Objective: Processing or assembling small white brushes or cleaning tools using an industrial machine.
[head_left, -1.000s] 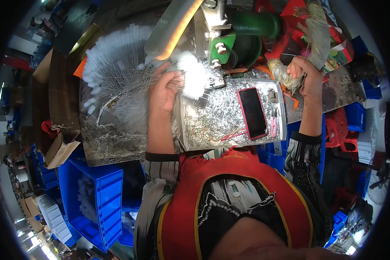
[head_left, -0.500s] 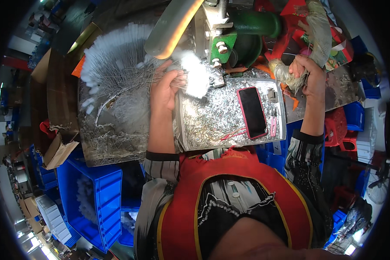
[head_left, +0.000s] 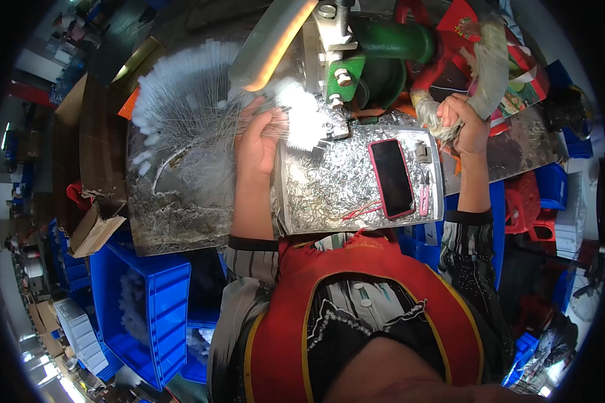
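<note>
My left hand (head_left: pixel 255 151) is closed round the wire stems of a bunch of small white-tipped brushes (head_left: pixel 304 124). Their bright tips lie beside the metal head of a green hand press (head_left: pixel 400 41). Wrapped in cloudy plastic, the press's lever (head_left: pixel 492 74) curves down to my right hand (head_left: pixel 469 127), whose fingers are closed round its end. A large fanned heap of similar wire-stemmed brushes (head_left: pixel 175 84) lies left of my left hand. Between my forearms is a shallow tray (head_left: pixel 309 201) strewn with silvery metal bits.
On the tray lie a phone (head_left: pixel 392 178) with a pink edge, pink-handled snips (head_left: pixel 424 198) and a small metal block (head_left: pixel 423 152). A lit lamp (head_left: pixel 272 47) hangs over the brushes. Blue bins (head_left: pixel 168 316) stand below left, a cardboard box (head_left: pixel 101 144) at the left, red stools (head_left: pixel 521 198) right.
My right hand has shifted left and slightly down, bringing the lever's end with it. My left hand stays nearly in place with the brushes.
</note>
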A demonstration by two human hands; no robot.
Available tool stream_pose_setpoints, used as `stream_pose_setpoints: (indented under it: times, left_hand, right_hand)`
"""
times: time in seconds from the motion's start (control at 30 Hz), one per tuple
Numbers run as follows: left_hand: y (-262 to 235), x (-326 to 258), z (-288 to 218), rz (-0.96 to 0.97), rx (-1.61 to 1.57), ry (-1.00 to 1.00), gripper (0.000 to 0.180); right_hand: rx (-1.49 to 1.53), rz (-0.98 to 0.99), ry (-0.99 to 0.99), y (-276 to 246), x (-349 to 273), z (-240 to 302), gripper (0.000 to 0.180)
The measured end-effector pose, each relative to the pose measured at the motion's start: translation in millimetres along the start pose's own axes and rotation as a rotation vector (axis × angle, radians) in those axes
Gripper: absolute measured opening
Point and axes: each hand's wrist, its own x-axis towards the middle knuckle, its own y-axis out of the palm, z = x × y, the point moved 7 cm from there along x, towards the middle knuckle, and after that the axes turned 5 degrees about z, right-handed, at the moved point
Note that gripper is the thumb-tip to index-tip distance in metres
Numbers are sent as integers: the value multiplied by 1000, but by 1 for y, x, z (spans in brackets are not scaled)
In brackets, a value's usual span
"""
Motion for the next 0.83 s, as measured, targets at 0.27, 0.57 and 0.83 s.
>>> stream_pose_setpoints:
  times: [0.27,0.57,0.83]
  left_hand:
    - [-6,1,3,-82,-91,121,41]
    - [-5,0,4,-148,-93,118,39]
    - [-6,1,4,-155,-83,128,39]
  right_hand:
    - [-4,-98,130,-2,1,10,20]
    - [-17,-105,125,-4,1,9,22]
    - [-101,-102,134,8,3,26,32]
